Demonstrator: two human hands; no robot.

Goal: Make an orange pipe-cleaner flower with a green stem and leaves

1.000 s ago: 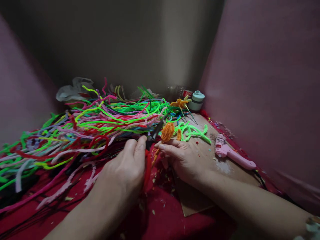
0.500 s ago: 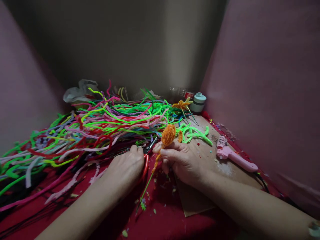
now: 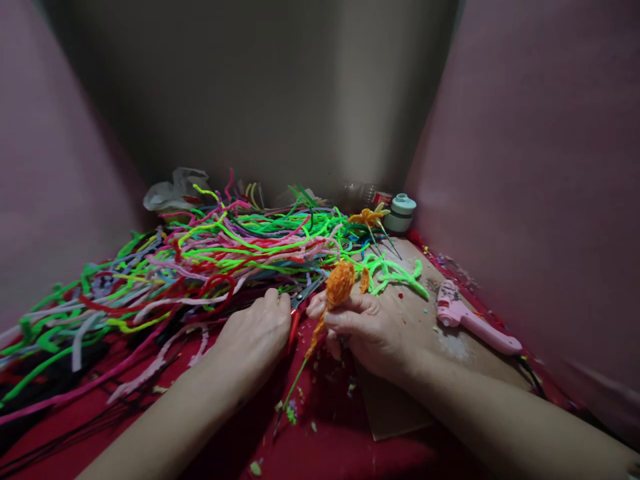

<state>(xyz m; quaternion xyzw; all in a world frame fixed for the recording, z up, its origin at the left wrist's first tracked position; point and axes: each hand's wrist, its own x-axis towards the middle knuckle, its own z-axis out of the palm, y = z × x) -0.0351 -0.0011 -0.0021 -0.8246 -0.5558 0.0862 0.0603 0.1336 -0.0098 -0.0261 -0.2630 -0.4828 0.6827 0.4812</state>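
Note:
My right hand (image 3: 367,327) pinches an orange fuzzy pipe-cleaner flower (image 3: 341,283) just below its rounded, bud-like head. Orange pipe cleaner winds down from the head, and a thin green stem (image 3: 297,383) slants toward the lower left. Beside it, my left hand (image 3: 260,330) is closed with its back toward me, at the front edge of the pipe-cleaner pile (image 3: 240,247). What its fingers hold, if anything, is hidden. Red-handled scissors (image 3: 295,323) lie right against this hand, blades pointing up and right toward the flower. I cannot tell whether the hand grips them.
Right of my hands, a pink glue gun (image 3: 473,323) lies on a brown board (image 3: 415,333). Light green pipe-cleaner pieces (image 3: 400,277) and finished orange and yellow flowers (image 3: 369,217) are behind. A pale-green jar (image 3: 401,213) stands at the back. Scraps dot the red cloth (image 3: 330,440).
The view has shifted slightly, so most things appear a little lower and to the right. The flower stays in my right hand. Beside my left hand, less of the scissors' red handle shows.

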